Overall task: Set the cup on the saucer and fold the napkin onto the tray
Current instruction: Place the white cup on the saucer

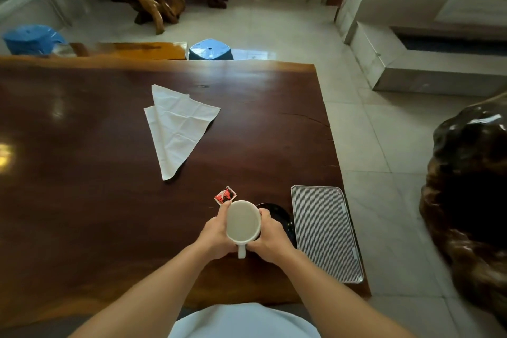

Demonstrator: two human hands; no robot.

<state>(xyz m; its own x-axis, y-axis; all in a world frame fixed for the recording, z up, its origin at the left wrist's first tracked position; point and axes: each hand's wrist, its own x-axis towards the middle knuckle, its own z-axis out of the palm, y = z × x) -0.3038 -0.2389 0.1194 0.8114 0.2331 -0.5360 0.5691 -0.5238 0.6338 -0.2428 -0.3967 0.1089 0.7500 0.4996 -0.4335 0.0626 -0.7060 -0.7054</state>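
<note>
Head view: I look down on a dark wooden table (82,173), with both my bare forearms reaching in from the near edge.
Left hand (216,236): wrapped round the left side of the cup (243,221), thumb tip up at the far rim.
Right hand (270,237): wrapped round the right side of the cup, fingers curled against its wall.
Grip: both hands clamped on the cup, one per side.
Cup: white, upright, mouth facing up at me. Its handle (241,251) points toward me between my two hands. I cannot tell whether its base is lifted or touching anything.
Saucer (277,212): black, on the table just right of the cup and partly hidden behind the cup and my right hand. The cup overlaps its left edge from this angle.
Tray (325,233): ribbed metal, rectangular, at the table's right edge, just beside the saucer.
Napkin (178,126): white, creased, lying in a long triangle on the table, far from me and left, well apart from the tray.
Packet (225,195): small, red and black, on the table just beyond my left thumb.
Stool (210,49): blue, on the floor past the far table edge.
</note>
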